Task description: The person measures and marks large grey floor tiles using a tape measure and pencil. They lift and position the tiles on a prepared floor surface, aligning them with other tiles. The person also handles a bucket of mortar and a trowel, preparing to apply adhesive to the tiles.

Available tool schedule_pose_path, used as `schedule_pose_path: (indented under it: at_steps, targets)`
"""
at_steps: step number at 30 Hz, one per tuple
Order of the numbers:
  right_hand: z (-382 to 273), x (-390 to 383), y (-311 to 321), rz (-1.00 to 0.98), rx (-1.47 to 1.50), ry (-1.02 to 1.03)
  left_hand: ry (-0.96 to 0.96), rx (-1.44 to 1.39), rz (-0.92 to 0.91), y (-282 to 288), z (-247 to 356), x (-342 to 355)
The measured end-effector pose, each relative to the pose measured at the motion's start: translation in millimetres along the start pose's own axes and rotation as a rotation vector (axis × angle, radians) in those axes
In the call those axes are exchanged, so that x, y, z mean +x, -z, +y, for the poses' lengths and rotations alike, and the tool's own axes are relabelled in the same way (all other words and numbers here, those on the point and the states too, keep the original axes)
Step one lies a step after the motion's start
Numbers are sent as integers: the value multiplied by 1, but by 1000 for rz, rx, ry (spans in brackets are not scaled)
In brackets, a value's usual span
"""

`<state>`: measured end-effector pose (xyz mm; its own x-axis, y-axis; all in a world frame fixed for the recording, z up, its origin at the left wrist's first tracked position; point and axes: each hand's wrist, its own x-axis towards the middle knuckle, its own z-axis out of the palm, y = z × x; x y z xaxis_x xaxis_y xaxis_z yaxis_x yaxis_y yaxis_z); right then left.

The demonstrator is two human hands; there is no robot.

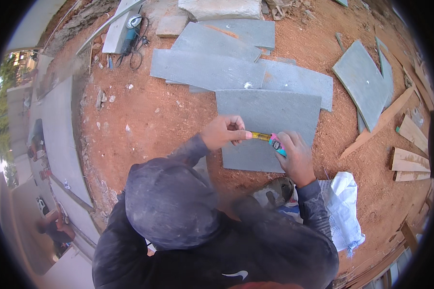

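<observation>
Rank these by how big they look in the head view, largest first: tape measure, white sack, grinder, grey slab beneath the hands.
1. Grey slab
2. White sack
3. Grinder and tape measure: too alike to rank, and the tape is partly covered.

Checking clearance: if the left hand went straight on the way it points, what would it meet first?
Probably the pink and teal tape measure in the right hand; the left hand points along its yellow blade, though depth is unclear.
</observation>
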<state>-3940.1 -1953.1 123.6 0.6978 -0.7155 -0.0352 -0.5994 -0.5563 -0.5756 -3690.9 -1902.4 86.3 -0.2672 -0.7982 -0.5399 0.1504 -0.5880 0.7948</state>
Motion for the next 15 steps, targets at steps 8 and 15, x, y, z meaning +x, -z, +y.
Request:
schedule_pose_path:
  at_steps: [8, 15]
  targets:
    - [134, -33, 104, 340, -346, -306, -109, 114, 593, 98, -23, -12]
    - [173, -21, 128, 381, -377, -296, -56, 282, 711, 79, -33, 19]
